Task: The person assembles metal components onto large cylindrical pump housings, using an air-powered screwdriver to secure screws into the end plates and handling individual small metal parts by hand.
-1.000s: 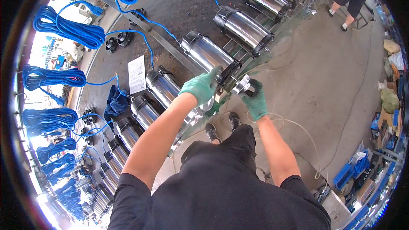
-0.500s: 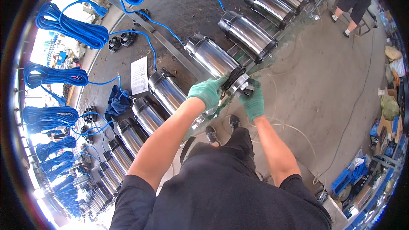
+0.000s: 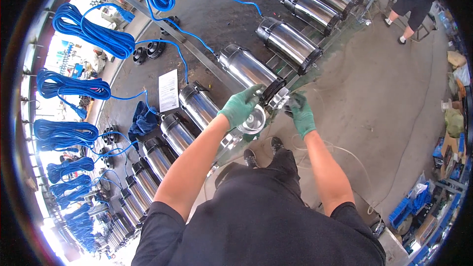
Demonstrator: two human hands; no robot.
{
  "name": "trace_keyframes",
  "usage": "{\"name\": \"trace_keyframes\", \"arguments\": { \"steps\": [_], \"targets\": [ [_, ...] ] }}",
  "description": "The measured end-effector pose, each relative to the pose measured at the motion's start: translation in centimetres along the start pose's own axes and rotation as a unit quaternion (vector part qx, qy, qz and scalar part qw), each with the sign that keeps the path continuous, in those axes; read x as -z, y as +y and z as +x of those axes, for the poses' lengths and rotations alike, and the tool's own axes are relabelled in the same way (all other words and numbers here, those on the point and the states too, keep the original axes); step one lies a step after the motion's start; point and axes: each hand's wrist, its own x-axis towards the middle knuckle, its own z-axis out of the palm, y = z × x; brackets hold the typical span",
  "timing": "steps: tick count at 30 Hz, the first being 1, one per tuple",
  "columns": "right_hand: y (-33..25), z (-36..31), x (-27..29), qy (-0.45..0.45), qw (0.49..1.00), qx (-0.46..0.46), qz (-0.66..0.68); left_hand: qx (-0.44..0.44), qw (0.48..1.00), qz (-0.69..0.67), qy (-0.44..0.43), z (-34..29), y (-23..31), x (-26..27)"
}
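A shiny steel cylinder with black end caps, which looks like a pump motor (image 3: 249, 69), lies before me, its near end toward my hands. My left hand (image 3: 240, 108), in a green glove, is closed beside that end's black rim; a small shiny bit shows at its fingertips, too small to name. Below these fingers is a pale metal ring (image 3: 253, 122); whether the hand holds it I cannot tell. My right hand (image 3: 301, 113), also gloved, has its darkened fingers closed at the silvery metal end piece (image 3: 279, 98) protruding from the cylinder.
Similar steel cylinders (image 3: 290, 44) lie in a row on both sides. Coiled blue cables (image 3: 93, 32) hang at the left. A paper sheet (image 3: 168, 90) and dark blue cloth (image 3: 144, 119) lie on the bench. Another person (image 3: 416, 0) stands far right; a thin hose (image 3: 352, 153) lies on the floor.
My left hand has drawn back slightly from the cylinder's rim, and the pale ring below it now shows clearly. The right hand has shifted slightly right. The whole view has shifted a little.
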Motion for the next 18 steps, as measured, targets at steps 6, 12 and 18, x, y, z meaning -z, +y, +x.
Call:
{"name": "trace_keyframes", "arguments": {
  "steps": [6,12,18],
  "targets": [
    [-5.4,-6.6,-2.4,-0.067,0.993,-0.089,0.028,-0.051,0.958,-0.279,-0.031,-2.2,3.9,-0.8],
    [-8.9,-10.8,-6.0,-0.040,0.983,0.147,-0.104,-0.132,0.980,-0.104,0.105,-2.5,6.0,-2.8],
    [-9.4,-10.2,-5.9,-0.096,0.991,0.090,-0.033,-0.181,0.973,0.005,0.145,-2.3,8.1,-5.9]
  ]
}}
